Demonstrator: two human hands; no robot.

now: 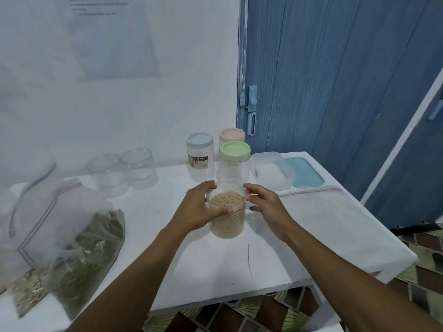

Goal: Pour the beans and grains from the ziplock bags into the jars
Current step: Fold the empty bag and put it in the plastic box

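The fingers (211, 185) of the left hand (199, 209) are curled around the back of the jar (227, 224), just under its rim, and the thumb closes the grip across the front. The right hand (266, 202) is at the other side of the rim with its fingers loose and spread. It holds nothing, and it is not possible to tell if its fingertips touch the plastic.

The jar stands upright in the middle of the white table (215, 264). It has no lid, and it is filled with pale round beans (225, 200) nearly to the top.

This jar seems to be done, so the step is probably to settle it and put it aside. Because the beans are so high, the jar should stay vertical and slide or lift slowly. The right hand could take the opposite wall to make it steady. A good place is at the back beside the green-lidded jar (235, 150), away from the table edge.

An empty ziplock bag (335, 212) lies flat at the right. At the left, a bag of green grains (88, 248) and two empty open jars (124, 171) wait for the next pouring.
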